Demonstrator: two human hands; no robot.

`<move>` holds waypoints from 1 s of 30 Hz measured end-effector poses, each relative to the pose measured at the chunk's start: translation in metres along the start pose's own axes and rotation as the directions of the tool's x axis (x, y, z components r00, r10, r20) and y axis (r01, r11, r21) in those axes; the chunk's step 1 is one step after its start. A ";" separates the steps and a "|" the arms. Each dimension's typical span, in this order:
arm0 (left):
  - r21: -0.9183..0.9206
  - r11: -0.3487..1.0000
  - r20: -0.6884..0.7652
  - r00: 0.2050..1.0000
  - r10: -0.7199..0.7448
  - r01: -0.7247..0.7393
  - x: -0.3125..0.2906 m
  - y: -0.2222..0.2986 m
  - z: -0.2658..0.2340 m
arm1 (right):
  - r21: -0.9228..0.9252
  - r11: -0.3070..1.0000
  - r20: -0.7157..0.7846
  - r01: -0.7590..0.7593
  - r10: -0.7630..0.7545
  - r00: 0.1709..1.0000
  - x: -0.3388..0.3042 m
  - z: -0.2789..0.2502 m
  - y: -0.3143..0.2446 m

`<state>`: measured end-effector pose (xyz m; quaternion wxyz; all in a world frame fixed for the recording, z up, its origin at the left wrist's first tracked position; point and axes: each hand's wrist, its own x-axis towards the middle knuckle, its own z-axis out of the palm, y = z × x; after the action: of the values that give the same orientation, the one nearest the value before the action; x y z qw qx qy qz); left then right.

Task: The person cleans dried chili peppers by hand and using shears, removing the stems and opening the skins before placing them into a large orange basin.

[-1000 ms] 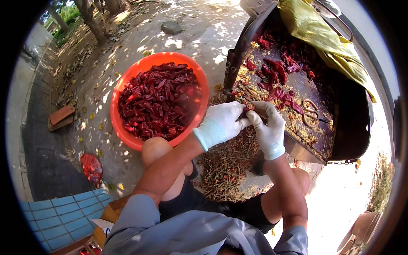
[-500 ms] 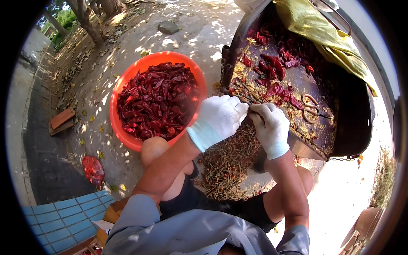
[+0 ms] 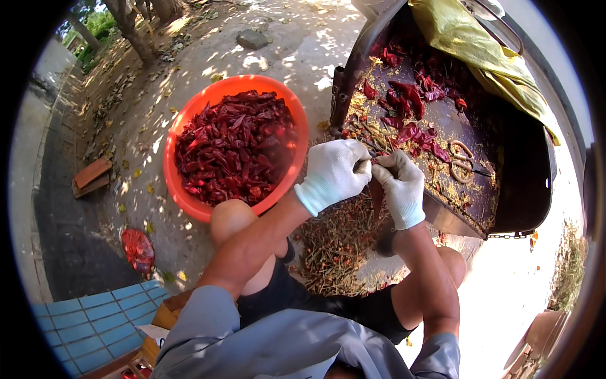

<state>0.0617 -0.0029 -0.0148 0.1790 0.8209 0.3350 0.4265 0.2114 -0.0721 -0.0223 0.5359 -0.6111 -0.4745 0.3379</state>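
My left hand (image 3: pixel 334 169), in a white glove, is closed in a pinch beside the near edge of the metal cart bed. Fingertip to fingertip with it, my gloved right hand (image 3: pixel 404 189) is also closed. Between them they grip a dark red dried chili pepper (image 3: pixel 377 194), part of which hangs below the fingers; the rest is hidden by the gloves. Left of the hands, an orange basin (image 3: pixel 170 164) holds a heap of red dried chili peppers (image 3: pixel 237 145). Under the hands lies a pile of cut stems (image 3: pixel 334 252) on the ground, between my legs.
The cart bed (image 3: pixel 483 205) at right carries loose peppers (image 3: pixel 407 98), scattered yellow seeds and scissors (image 3: pixel 462 162) with wrapped handles. A yellow-green cloth (image 3: pixel 470 41) drapes its far side. Left are bricks (image 3: pixel 93 177) and a red plastic bag (image 3: pixel 137 251); a stone (image 3: pixel 252 39) lies farther off.
Both hands have shifted slightly, the left one to the right and away from me. The dark red pepper now shows hanging below the fingertips.
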 end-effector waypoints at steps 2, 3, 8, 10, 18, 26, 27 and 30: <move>-0.119 0.986 0.017 0.993 -0.118 0.119 -0.001 -0.002 0.002 | 0.101 0.987 0.025 -0.123 0.121 0.992 0.001 -0.001 -0.010; -0.151 0.973 0.064 0.984 -0.166 0.174 -0.002 -0.003 0.001 | 0.198 0.960 0.048 -0.200 0.194 0.980 0.001 -0.001 -0.010; -0.382 0.862 0.112 0.943 -0.315 0.333 -0.002 -0.005 0.002 | 0.650 0.681 0.180 -0.337 0.292 0.939 0.003 0.001 0.007; -0.510 0.762 0.139 0.913 -0.385 0.399 -0.002 -0.007 0.000 | 0.801 0.498 0.223 -0.332 0.267 0.938 0.007 -0.004 0.009; -0.408 0.698 0.362 0.806 -0.468 0.588 0.005 -0.016 -0.014 | 0.741 0.447 0.282 -0.500 0.468 0.837 0.010 -0.029 -0.012; 0.114 0.984 0.305 0.937 -0.168 0.140 0.035 -0.010 0.038 | 0.457 0.731 0.508 -0.508 0.254 0.823 0.000 -0.041 -0.013; 0.165 0.981 0.373 0.914 -0.161 0.106 0.043 -0.008 0.048 | 0.440 0.745 0.503 -0.502 0.259 0.825 0.000 -0.044 -0.015; 0.309 0.940 0.358 0.933 0.024 -0.143 0.057 -0.014 0.090 | 0.400 0.770 0.505 -0.498 0.269 0.820 0.000 -0.053 -0.016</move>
<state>0.1537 0.0467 -0.0414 0.0768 0.9154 0.3287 0.2193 0.2569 -0.0904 0.0033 0.4815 -0.4434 -0.3313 0.6795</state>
